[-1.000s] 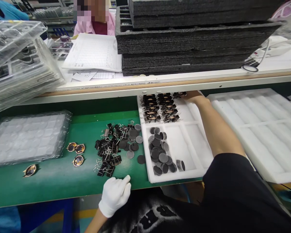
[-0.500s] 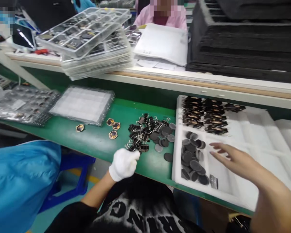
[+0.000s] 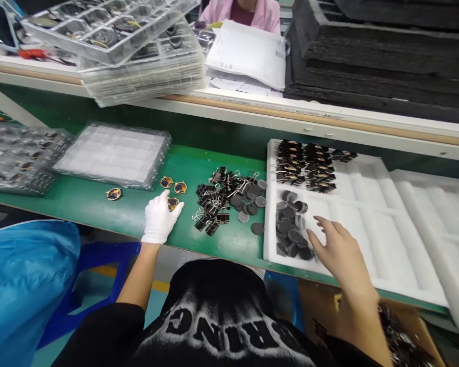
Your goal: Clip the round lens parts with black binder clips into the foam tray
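Observation:
My gloved left hand (image 3: 159, 219) is at the front of the green table, thumb and index finger spread around a round gold-rimmed watch case (image 3: 173, 204) with a dark amber face. Whether the fingertips touch it I cannot tell. Two similar watch cases (image 3: 180, 187) lie just beyond it, and another sits farther left. My bare right hand (image 3: 334, 244) hovers over the white foam tray (image 3: 352, 204), fingers apart and nothing in them. Beside it, several dark grey discs (image 3: 294, 232) are heaped in a tray compartment. Black binder clips (image 3: 214, 201) lie piled between my hands.
Binder clips gripping round pieces (image 3: 306, 165) stand in rows at the tray's back. Loose discs (image 3: 252, 199) lie by the clip pile. Clear plastic trays (image 3: 115, 153) occupy the left. A shelf (image 3: 229, 109) behind holds stacked trays and black foam (image 3: 367, 66). A blue-clothed person sits left.
My left hand has moved left from the front of the clip pile to the watch cases, its fingers spreading. My right hand has drawn slightly nearer the discs. The camera view has shifted.

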